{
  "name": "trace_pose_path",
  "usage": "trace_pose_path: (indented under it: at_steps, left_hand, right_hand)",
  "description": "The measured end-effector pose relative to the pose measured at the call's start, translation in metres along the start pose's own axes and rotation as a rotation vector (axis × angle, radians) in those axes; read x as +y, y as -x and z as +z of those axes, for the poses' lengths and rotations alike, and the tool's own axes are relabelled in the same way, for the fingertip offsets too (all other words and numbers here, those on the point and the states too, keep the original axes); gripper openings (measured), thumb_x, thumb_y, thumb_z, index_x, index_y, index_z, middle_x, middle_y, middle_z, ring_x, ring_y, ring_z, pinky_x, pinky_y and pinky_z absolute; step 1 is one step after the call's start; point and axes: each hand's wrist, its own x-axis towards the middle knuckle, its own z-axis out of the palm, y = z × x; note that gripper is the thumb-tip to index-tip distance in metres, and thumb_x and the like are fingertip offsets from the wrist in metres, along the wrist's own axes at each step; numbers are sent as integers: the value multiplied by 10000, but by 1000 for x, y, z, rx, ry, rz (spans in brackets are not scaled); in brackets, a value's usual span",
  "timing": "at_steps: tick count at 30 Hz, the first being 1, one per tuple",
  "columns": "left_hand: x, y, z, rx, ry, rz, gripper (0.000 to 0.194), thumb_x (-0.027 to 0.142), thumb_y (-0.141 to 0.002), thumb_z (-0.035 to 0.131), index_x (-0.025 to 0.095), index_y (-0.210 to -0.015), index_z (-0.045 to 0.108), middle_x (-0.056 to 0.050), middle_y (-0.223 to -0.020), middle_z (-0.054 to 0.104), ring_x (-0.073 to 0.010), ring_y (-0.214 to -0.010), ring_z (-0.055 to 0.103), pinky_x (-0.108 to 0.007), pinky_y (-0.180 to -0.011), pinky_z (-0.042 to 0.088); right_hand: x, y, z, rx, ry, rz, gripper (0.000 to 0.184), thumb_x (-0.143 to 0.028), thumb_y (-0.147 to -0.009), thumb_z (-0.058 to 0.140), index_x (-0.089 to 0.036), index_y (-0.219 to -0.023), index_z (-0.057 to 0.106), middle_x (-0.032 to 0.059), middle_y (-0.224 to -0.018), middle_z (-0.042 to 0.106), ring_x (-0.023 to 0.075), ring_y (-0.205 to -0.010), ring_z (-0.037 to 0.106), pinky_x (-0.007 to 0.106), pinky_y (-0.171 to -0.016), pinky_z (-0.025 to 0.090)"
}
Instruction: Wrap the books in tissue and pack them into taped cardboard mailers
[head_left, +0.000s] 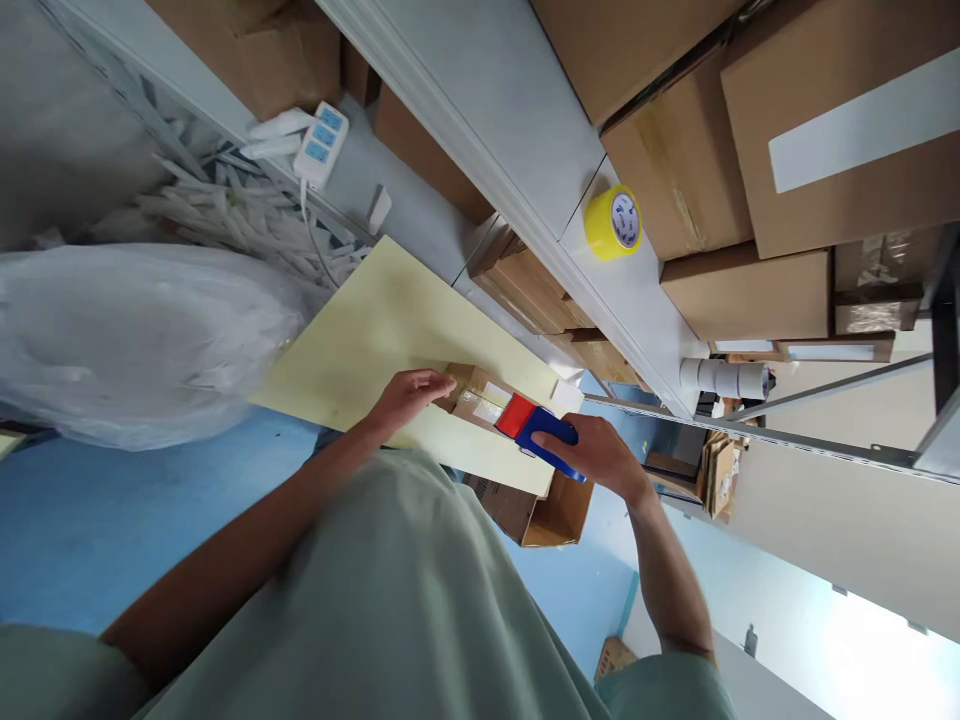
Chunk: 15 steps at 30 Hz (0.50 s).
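Observation:
A small cardboard box point(472, 387) lies on a pale yellow board point(375, 330), with clear tape shining on its surface. My left hand point(411, 398) is at the box's left end, fingers stretched out and held near or against its edge; exact contact is hard to tell. In my right hand point(592, 450) is a tape dispenser point(546, 437), blue with a red front part. Its red end meets the right end of the box. The fingers of that hand wrap round the blue body, and the tape roll in it is mostly hidden.
A yellow tape roll point(613, 222) and white rolls point(724, 380) stand on the shelf point(517, 110) among large cartons point(675, 170). Behind the board sits a power strip point(321, 146). A white plastic bag point(142, 340) bulges at left. An open carton point(559, 510) stands below the board.

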Motion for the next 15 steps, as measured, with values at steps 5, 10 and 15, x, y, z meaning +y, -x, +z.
trace_pose_path:
  at_steps: [5, 10, 15]
  left_hand:
    - [-20, -14, 5, 18, 56, -40, 598, 771, -628, 816, 202, -812, 794, -71, -849, 805, -196, -735, 640, -278, -615, 454]
    - [-32, -19, 4, 81, 11, 23, 562, 763, -693, 776, 205, -758, 754, -55, -764, 769, -202, -749, 641, -297, -687, 473]
    - [-34, -17, 6, 153, -1, 87, 511, 708, -784, 722, 198, -790, 745, -35, -734, 744, -181, -702, 610, -296, -686, 456]
  right_hand:
    - [-21, -21, -4, -54, 93, 36, 604, -799, -982, 590, -235, -766, 573, 43, -778, 729, 200, -732, 672, 300, -606, 359]
    - [-27, -36, 1, -106, 145, 41, 585, -776, -992, 599, -230, -781, 613, 54, -803, 741, 212, -790, 698, 297, -623, 370]
    - [-30, -41, 4, -126, 150, 55, 583, -782, -997, 590, -227, -828, 642, 57, -860, 772, 209, -804, 711, 291, -632, 391]
